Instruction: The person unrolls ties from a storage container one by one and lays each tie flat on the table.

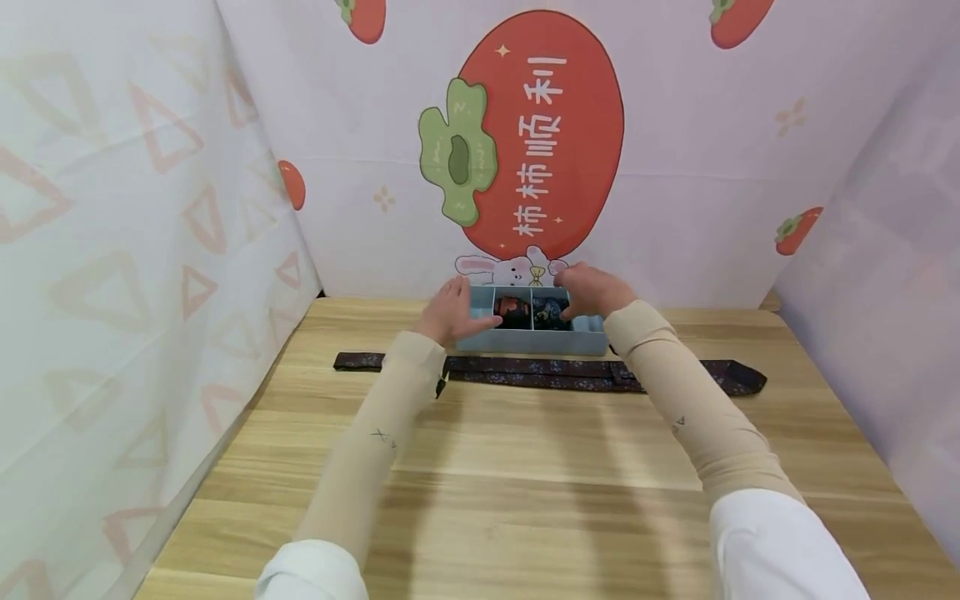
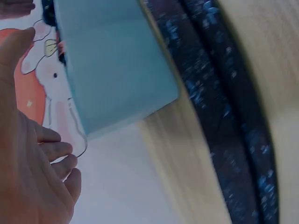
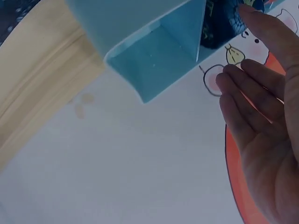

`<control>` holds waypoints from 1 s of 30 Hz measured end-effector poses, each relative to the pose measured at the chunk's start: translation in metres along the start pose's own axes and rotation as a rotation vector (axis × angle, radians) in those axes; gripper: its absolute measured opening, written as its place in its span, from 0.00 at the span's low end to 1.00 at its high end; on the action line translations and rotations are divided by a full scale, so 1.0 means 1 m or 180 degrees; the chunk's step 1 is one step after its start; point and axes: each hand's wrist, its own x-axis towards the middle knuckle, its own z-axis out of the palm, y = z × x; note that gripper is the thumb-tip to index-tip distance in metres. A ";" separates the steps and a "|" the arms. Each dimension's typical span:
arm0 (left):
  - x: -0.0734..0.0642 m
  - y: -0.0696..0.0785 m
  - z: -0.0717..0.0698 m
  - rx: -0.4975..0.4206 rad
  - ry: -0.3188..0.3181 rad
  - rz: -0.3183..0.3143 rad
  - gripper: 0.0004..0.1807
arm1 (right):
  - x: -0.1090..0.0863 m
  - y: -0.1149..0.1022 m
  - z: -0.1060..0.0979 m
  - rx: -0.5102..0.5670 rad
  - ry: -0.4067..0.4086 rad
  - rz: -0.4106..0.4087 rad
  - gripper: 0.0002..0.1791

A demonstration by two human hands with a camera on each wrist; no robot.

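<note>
A light blue divided box [image 1: 528, 342] stands at the back of the table. One middle compartment holds a dark rolled item with red [image 1: 513, 314]; the one to its right holds a dark blue patterned rolled item [image 1: 550, 315]. My left hand [image 1: 447, 312] is at the box's left end, thumb over the rim and fingers loosely bent. At the right end my right hand [image 1: 597, 292] hovers, its thumb overlapping the blue rolled item in the right wrist view and its other fingers behind the box. In front lies a dark flowered necktie [image 1: 525, 377], stretched sideways in two layers.
The wooden table [image 1: 510, 475] extends toward me. Right behind the box hangs a white cloth backdrop [image 1: 675, 208] with a persimmon print, and a cloth wall [image 1: 150, 275] closes off the left side. Inside the box, the outer right compartment [image 3: 159, 65] shows its bare floor.
</note>
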 end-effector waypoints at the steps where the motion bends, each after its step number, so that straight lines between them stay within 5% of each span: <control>1: 0.002 -0.001 0.005 0.0000 -0.0009 -0.0016 0.62 | 0.004 -0.002 0.001 -0.0014 -0.0036 0.0005 0.34; 5: 0.009 -0.004 0.022 0.0129 -0.0026 -0.0144 0.64 | 0.016 -0.007 0.005 -0.0074 -0.0144 0.0011 0.33; 12: 0.010 -0.008 0.044 0.0335 0.0245 -0.0205 0.65 | 0.031 -0.011 0.014 -0.0313 -0.0331 0.0064 0.31; 20: 0.014 -0.007 0.051 0.0665 0.0265 -0.0267 0.65 | 0.044 -0.012 0.019 -0.0351 -0.0564 0.0123 0.27; 30: 0.012 0.000 0.048 0.0725 0.0209 -0.0337 0.66 | 0.058 -0.009 0.031 -0.0433 -0.0653 0.0115 0.27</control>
